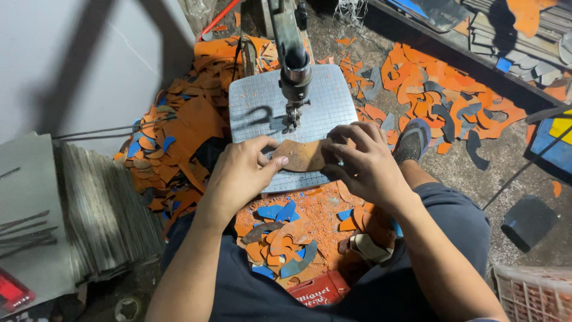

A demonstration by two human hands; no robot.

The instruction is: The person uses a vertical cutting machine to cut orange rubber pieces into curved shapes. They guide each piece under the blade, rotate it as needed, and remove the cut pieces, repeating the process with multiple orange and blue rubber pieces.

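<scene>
A flat brown sole-shaped piece point(302, 155) lies on the near edge of a grey gridded machine table point(256, 107). My left hand point(241, 173) presses its left end with thumb and fingers. My right hand point(362, 160) holds its right end from above. The machine's dark head and blade point(295, 80) stand just beyond the piece, over the middle of the table.
Orange, blue and grey offcuts point(179, 131) are heaped left of the machine, on the floor at right point(447, 95) and between my knees point(286, 238). A stack of grey sheets point(101, 209) stands at left. A red crate point(319, 292) and a white basket point(533, 292) sit low.
</scene>
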